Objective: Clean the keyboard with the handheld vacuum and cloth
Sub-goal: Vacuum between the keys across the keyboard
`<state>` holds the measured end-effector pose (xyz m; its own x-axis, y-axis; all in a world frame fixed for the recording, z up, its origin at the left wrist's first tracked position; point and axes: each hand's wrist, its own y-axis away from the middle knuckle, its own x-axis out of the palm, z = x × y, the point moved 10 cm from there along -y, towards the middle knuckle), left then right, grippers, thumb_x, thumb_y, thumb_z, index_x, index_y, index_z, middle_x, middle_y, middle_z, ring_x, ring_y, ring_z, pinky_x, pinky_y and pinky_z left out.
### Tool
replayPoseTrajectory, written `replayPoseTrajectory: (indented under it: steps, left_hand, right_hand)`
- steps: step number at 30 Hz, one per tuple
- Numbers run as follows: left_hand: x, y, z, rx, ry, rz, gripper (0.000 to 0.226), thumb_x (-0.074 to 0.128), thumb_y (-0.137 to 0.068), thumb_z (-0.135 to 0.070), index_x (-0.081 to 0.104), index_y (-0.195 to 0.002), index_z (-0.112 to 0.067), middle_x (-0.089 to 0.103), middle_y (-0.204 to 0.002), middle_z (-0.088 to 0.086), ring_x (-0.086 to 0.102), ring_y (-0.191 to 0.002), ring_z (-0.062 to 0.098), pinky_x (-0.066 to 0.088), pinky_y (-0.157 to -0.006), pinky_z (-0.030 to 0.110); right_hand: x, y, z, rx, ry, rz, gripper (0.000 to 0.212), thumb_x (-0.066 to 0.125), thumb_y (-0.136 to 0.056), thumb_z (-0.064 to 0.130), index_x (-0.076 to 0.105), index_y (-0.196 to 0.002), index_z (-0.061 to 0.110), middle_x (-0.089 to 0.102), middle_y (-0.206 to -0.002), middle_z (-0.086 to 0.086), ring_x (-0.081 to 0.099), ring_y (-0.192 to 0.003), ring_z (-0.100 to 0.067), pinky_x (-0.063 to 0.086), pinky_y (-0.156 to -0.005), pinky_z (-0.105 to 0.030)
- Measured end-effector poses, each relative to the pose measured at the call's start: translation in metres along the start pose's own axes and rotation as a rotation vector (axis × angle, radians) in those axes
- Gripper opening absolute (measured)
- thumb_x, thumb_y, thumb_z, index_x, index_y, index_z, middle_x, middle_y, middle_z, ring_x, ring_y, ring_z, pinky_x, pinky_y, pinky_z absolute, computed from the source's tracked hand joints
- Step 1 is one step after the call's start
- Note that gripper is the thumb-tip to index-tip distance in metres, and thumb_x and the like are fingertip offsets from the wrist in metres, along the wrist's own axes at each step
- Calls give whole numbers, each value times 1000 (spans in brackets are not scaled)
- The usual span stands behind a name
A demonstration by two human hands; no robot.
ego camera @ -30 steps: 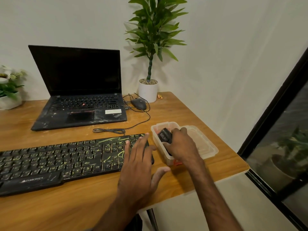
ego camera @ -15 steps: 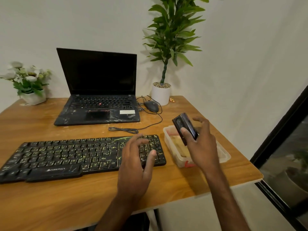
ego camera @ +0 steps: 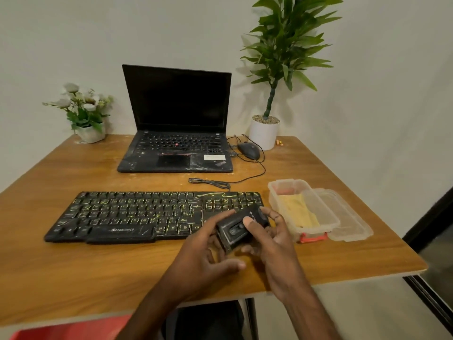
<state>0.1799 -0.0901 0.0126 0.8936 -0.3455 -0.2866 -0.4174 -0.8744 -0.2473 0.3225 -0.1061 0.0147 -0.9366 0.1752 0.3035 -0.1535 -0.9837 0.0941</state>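
A black keyboard with yellow-green streaks on its keys lies across the wooden desk. Over its right front corner I hold a small black handheld vacuum in both hands. My right hand grips it from the right, with the thumb on its top by a round switch. My left hand holds its left end, fingers curled along the far side. A yellow cloth lies in a clear plastic box to the right of the keyboard.
The box's clear lid lies beside it near the desk's right edge. At the back stand an open black laptop, a wired mouse with a loose cable, a tall potted plant and a small flower pot.
My right hand carried the vacuum from above the box down and left to the keyboard's right front corner. My left hand left the keys and took hold of the vacuum's other end.
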Motion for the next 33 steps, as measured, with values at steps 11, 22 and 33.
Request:
replayPoseTrajectory:
  steps: [11, 22, 33]
  left_hand:
    - [-4, -2, -11, 94, -274, -95, 74, 80, -82, -35, 44, -146, -33, 56, -113, -23, 55, -86, -11, 43, -73, 5]
    - [-4, -6, -7, 94, -241, -93, 73, 78, -81, -38, 39, -143, -39, 56, -129, -21, 56, -117, -4, 47, -96, 13]
    - [-5, -5, -2, 72, -287, -104, 84, 63, -78, -68, 39, -152, -34, 57, -137, -15, 56, -121, 2, 53, -99, 37]
  right_hand:
    - [10, -10, -20, 28, -210, 52, 57, 67, -81, 9, 50, -133, 25, 72, -114, -9, 72, -95, -26, 55, -57, -30]
    - [11, -12, -21, 27, -210, 103, 72, 72, -73, 4, 48, -134, 32, 71, -114, -9, 69, -104, -30, 58, -64, -32]
    - [17, -9, -23, 35, -197, 177, 73, 68, -78, 6, 42, -140, 35, 70, -120, -11, 70, -105, -28, 58, -69, -28]
